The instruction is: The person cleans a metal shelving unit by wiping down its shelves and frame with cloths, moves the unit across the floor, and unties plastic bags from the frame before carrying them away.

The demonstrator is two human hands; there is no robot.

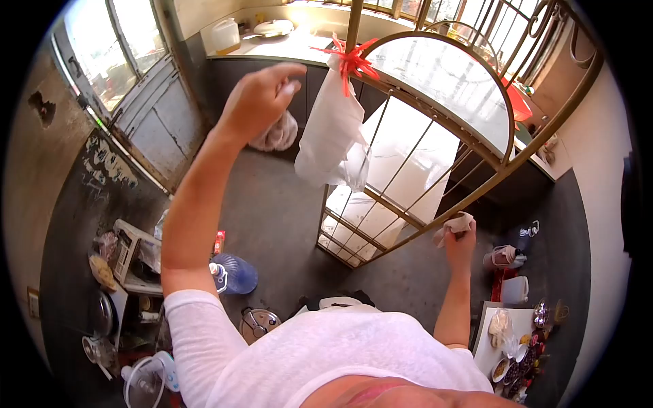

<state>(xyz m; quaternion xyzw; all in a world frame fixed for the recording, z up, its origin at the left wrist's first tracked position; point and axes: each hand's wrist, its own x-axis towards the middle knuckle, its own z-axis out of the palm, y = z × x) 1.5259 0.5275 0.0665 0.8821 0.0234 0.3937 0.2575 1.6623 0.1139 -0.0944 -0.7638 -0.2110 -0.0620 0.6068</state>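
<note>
My left hand is raised at the upper left, its fingers curled in, with a bunched greyish cloth hanging just below it. Whether the fingers hold that cloth is hard to make out. At the right, my right hand grips a crumpled pale cloth beside the lower edge of a brown metal frame with thin bars. A whitish bag hangs from the frame by a red ribbon, between my two hands.
A blue water bottle and a metal pot stand on the floor below. Cluttered shelves line the left wall. At the lower right is a table with food and bowls. A counter runs behind.
</note>
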